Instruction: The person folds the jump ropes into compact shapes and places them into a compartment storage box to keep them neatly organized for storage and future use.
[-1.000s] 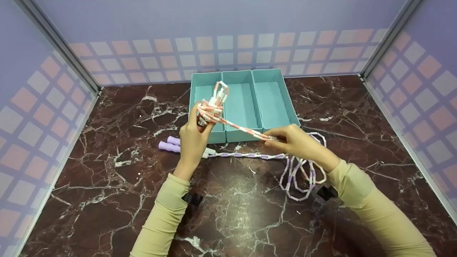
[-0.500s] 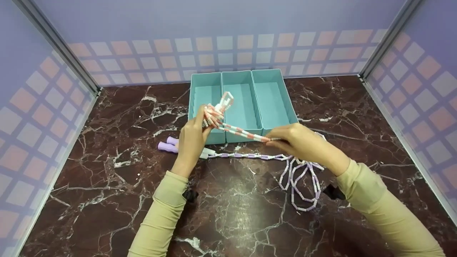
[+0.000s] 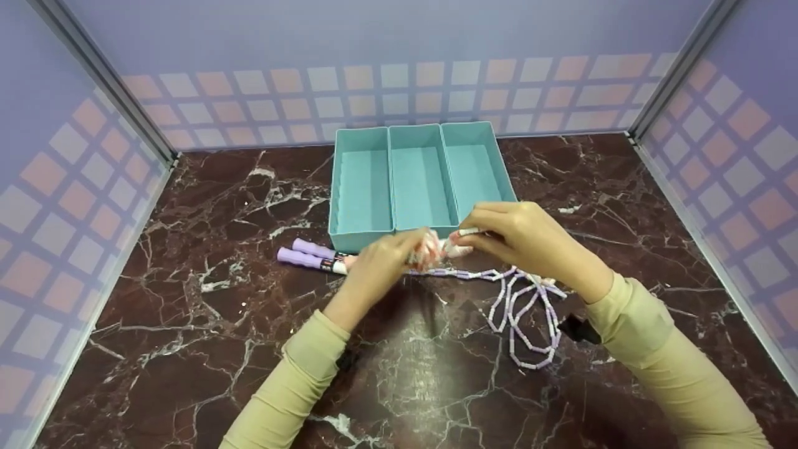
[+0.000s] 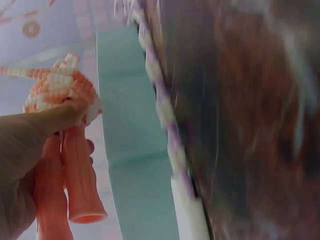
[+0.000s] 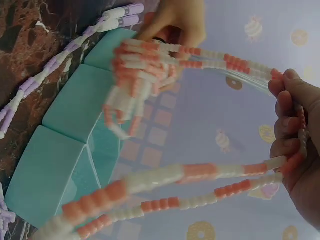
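Observation:
My left hand (image 3: 377, 265) grips the two coral handles (image 4: 80, 175) of a beaded jump rope; in the left wrist view its thumb lies near the top of them. Coral-and-white beads (image 5: 145, 72) are wound in a thick bundle about the handles' upper ends, with a small loop sticking out. From the bundle, two strands (image 5: 215, 60) run to my right hand (image 3: 530, 243), whose curled fingers hold them. More of the rope hangs past that hand in the right wrist view. The head view blurs the bundle between my hands.
A purple-and-white beaded jump rope (image 3: 533, 365) lies on the dark marbled table (image 3: 206, 374), its purple handles (image 3: 305, 257) to the left and its loops to the right. Behind my hands stands a teal three-compartment box (image 3: 361, 240). Patterned panels (image 3: 399, 31) enclose the table's back and sides.
My left hand has moved right and toward me with the handles, turning over and closing in on my right hand. The purple rope's loops shifted nearer me earlier. My right hand has barely moved.

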Demonstrator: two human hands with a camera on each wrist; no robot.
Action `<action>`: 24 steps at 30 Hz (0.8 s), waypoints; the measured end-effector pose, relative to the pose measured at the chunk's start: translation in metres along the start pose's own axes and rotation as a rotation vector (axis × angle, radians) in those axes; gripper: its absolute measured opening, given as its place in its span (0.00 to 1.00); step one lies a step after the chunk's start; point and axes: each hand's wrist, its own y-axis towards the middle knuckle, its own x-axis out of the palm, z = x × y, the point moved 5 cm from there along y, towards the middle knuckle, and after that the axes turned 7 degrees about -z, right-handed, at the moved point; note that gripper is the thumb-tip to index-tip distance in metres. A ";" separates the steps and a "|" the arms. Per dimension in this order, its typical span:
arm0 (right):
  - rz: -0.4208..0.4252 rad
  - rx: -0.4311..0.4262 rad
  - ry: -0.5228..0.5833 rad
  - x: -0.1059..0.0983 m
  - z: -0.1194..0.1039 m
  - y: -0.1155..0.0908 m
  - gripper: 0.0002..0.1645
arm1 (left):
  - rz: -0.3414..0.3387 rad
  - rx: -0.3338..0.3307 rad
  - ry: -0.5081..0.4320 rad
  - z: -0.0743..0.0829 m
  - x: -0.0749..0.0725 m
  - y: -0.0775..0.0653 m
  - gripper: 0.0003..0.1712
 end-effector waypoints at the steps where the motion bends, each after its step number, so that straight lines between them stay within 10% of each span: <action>1: -0.001 0.007 0.011 0.000 0.001 0.001 0.03 | -0.022 0.035 0.007 0.007 0.003 -0.001 0.34; 15: -0.113 0.385 0.382 0.031 0.057 -0.015 0.07 | -0.076 0.386 -0.009 0.064 0.013 -0.025 0.25; 24: -0.133 0.518 0.615 0.070 0.081 -0.035 0.10 | 0.101 0.358 -0.249 0.064 -0.012 -0.030 0.27</action>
